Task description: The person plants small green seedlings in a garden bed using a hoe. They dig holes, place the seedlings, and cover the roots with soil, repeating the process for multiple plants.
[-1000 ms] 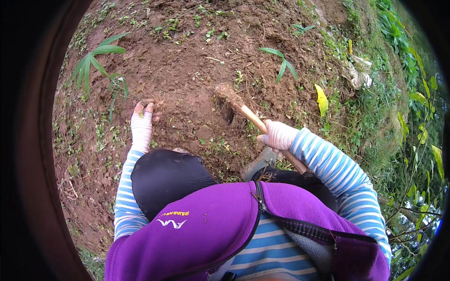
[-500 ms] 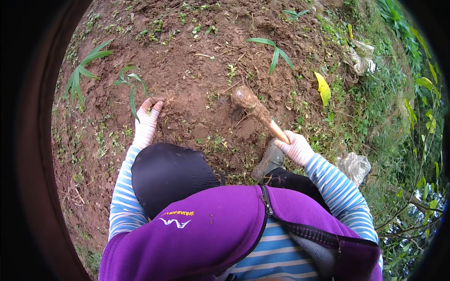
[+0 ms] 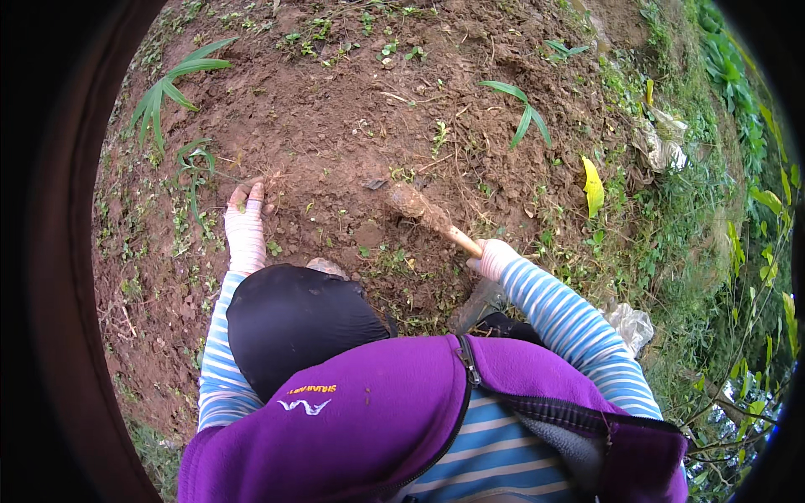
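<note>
Since lowered, hoe (image 3: 423, 211) against soil (image 3: 335, 126).

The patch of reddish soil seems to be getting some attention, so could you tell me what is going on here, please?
A person crouches over the bare reddish soil. The right hand grips the wooden handle of a small digging tool, whose soil-caked head rests on the ground. The left hand presses its fingers into the dirt beside a small grassy plant. A yellow leaf and crumpled plastic lie off to the right.
</note>
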Tool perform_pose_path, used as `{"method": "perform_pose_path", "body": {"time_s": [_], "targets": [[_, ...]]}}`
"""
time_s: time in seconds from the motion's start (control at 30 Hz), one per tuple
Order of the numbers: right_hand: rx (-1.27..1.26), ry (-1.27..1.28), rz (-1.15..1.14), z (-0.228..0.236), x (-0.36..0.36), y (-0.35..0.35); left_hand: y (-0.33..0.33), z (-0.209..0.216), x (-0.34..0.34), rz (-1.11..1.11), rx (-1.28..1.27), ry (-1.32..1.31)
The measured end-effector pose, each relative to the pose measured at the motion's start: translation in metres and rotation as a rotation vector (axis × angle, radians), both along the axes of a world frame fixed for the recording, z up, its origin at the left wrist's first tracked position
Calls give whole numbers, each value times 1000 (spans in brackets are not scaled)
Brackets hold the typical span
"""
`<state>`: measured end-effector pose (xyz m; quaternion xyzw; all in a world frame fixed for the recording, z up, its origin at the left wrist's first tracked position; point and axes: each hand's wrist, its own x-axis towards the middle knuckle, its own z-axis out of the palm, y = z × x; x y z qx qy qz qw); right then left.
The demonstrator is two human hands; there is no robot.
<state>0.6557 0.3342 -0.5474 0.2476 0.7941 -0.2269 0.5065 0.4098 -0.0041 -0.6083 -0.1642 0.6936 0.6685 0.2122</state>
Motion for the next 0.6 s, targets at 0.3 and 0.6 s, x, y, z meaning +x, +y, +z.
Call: {"method": "perform_pose_path", "body": {"time_s": [0.3, 0.6], "targets": [[-59, 240, 133, 28, -28, -19, 5, -4, 11, -240, -8, -70], [-56, 279, -63, 34, 58, 44, 4, 5, 12, -419, -62, -3]]}}
